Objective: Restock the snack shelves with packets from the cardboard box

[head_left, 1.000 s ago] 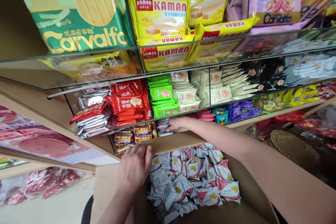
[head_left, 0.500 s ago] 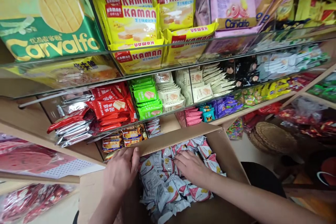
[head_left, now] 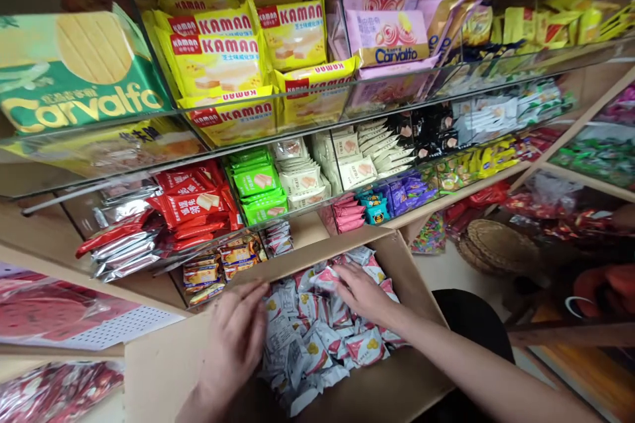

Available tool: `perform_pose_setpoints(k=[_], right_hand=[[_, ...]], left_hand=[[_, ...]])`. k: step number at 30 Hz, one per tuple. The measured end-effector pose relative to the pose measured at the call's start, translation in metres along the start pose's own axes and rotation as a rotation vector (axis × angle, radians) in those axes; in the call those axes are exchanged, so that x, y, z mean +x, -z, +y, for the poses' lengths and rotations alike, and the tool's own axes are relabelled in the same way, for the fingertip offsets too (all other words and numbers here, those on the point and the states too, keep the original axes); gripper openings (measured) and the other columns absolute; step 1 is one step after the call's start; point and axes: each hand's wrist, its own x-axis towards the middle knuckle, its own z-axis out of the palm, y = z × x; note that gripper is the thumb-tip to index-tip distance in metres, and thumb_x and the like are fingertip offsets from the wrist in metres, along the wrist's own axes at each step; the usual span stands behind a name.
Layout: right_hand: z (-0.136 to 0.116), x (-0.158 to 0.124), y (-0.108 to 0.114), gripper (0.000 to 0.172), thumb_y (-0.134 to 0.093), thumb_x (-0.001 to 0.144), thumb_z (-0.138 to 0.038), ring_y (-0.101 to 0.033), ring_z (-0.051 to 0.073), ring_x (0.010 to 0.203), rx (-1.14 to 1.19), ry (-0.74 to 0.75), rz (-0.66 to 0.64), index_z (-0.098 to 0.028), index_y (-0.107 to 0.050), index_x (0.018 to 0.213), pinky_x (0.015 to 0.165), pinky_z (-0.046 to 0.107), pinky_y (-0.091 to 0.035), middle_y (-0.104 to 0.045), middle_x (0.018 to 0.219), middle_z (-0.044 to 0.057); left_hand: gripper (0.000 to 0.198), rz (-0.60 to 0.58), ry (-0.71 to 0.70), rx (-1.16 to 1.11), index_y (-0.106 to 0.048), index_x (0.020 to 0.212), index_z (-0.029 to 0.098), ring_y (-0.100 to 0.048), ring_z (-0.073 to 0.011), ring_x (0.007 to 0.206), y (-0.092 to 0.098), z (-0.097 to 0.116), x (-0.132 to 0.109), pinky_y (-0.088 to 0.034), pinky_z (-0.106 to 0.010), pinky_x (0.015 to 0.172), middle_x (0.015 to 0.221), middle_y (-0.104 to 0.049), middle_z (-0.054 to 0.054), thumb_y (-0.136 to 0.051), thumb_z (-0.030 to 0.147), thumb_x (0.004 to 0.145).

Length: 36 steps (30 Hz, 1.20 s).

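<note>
An uncovered cardboard box (head_left: pixel 421 271) is heaped with small white-and-pink snack packets (head_left: pixel 317 350). Inside it, toward the far side, my right hand (head_left: pixel 364 291) has its fingers closed on one snack packet (head_left: pixel 325 279) at the top of the heap. My left hand (head_left: pixel 238 330) hovers at the box's left edge, fingers loosely bent and slightly smeared, with nothing visible in them. Its fingertips are close to the box's far left corner; whether they touch the rim I cannot tell.
Glass-fronted shelves rise behind the box, with yellow wafer packs (head_left: pixel 213 59), red packets (head_left: pixel 193 205), green packets (head_left: pixel 255 185) and purple sweets (head_left: pixel 409 193). A bare wooden shelf section (head_left: pixel 310 228) shows just beyond the box. Woven baskets (head_left: pixel 501 244) stand at right.
My left hand has come off the box's rim and turned inward. My right hand has shifted toward the far side and now has a packet at its fingers. The view has swung slightly right.
</note>
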Motion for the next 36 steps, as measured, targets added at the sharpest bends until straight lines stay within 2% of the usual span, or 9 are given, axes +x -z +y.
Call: perform_pose_setpoints(k=[3,6,10,14,20,26,30,34,36], right_hand=[[-0.031,-0.017,0.026,0.028,-0.043,0.087,-0.029,-0.055,0.016,0.088,0.346,0.011,-0.123,-0.015,-0.055,0.108,0.078,0.027,-0.042,-0.061,0.097,0.008],[-0.052,-0.025,0.034,0.025,-0.052,0.082,-0.037,-0.052,0.013,0.072,0.596,-0.059,-0.162,-0.016,-0.059,0.095,0.066,0.023,-0.040,-0.058,0.078,0.002],[-0.063,-0.028,0.015,0.031,-0.053,0.078,-0.047,-0.039,0.009,0.055,0.896,-0.394,0.141,-0.016,-0.049,0.071,0.051,0.020,-0.033,-0.041,0.059,-0.004],[-0.065,-0.028,-0.004,0.039,-0.039,0.084,-0.050,-0.033,0.009,0.053,0.778,-0.540,0.369,-0.019,-0.037,0.061,0.051,0.021,-0.028,-0.034,0.055,-0.005],[-0.056,-0.028,-0.013,0.041,-0.037,0.084,-0.051,-0.030,0.009,0.052,0.610,-0.575,0.483,-0.020,-0.030,0.058,0.051,0.022,-0.027,-0.030,0.052,-0.006],[-0.051,-0.032,-0.014,0.038,-0.035,0.087,-0.049,-0.031,0.010,0.053,0.727,-0.538,0.534,-0.021,-0.028,0.061,0.050,0.022,-0.031,-0.028,0.056,-0.005],[-0.057,-0.036,0.008,0.031,-0.046,0.082,-0.050,-0.046,0.013,0.067,0.761,-0.241,0.265,-0.020,-0.046,0.088,0.062,0.024,-0.041,-0.045,0.073,0.000],[-0.065,-0.030,0.043,0.023,-0.058,0.078,-0.038,-0.054,0.015,0.076,0.584,-0.027,-0.153,-0.021,-0.055,0.093,0.069,0.024,-0.044,-0.057,0.083,0.002],[-0.065,-0.021,0.060,0.015,-0.056,0.081,-0.032,-0.055,0.014,0.072,0.451,0.060,-0.149,-0.021,-0.057,0.091,0.066,0.024,-0.044,-0.060,0.080,0.001]], left_hand=[[0.034,-0.178,0.191,-0.268,-0.050,0.116,0.021,-0.053,-0.0172,0.101,-0.019,0.037,0.004,-0.044,-0.029,0.087,0.108,-0.057,-0.007,-0.047,0.025,0.082],[0.027,-0.287,0.415,-0.555,-0.060,0.077,0.018,-0.055,-0.0139,0.073,-0.039,0.059,0.009,-0.046,-0.025,0.069,0.074,-0.057,-0.002,-0.042,0.037,0.084],[0.037,-0.067,0.774,-0.752,-0.045,0.057,0.018,-0.038,-0.0087,0.052,-0.059,0.068,0.002,-0.037,-0.020,0.050,0.054,-0.041,0.004,-0.046,0.048,0.079],[0.037,0.094,0.898,-0.820,-0.044,0.062,0.019,-0.035,-0.0084,0.052,-0.071,0.076,-0.008,-0.034,-0.020,0.048,0.056,-0.041,0.005,-0.046,0.052,0.078],[0.037,0.169,0.799,-0.719,-0.041,0.057,0.018,-0.033,-0.0078,0.052,-0.075,0.084,-0.011,-0.033,-0.019,0.049,0.055,-0.038,0.005,-0.048,0.046,0.079],[0.034,0.181,0.819,-0.764,-0.045,0.061,0.018,-0.035,-0.0082,0.051,-0.073,0.083,-0.016,-0.035,-0.019,0.048,0.055,-0.040,0.004,-0.045,0.047,0.080],[0.029,0.144,0.668,-0.628,-0.047,0.063,0.019,-0.039,-0.0086,0.051,-0.063,0.076,-0.021,-0.036,-0.019,0.047,0.056,-0.044,0.003,-0.042,0.038,0.084],[0.020,0.020,0.292,-0.482,-0.054,0.070,0.019,-0.046,-0.0085,0.050,-0.038,0.064,-0.011,-0.039,-0.018,0.047,0.057,-0.051,0.002,-0.041,0.025,0.085],[0.015,-0.037,0.083,-0.353,-0.059,0.082,0.019,-0.053,-0.0100,0.058,-0.021,0.052,0.000,-0.043,-0.020,0.054,0.065,-0.058,0.000,-0.043,0.019,0.083]])
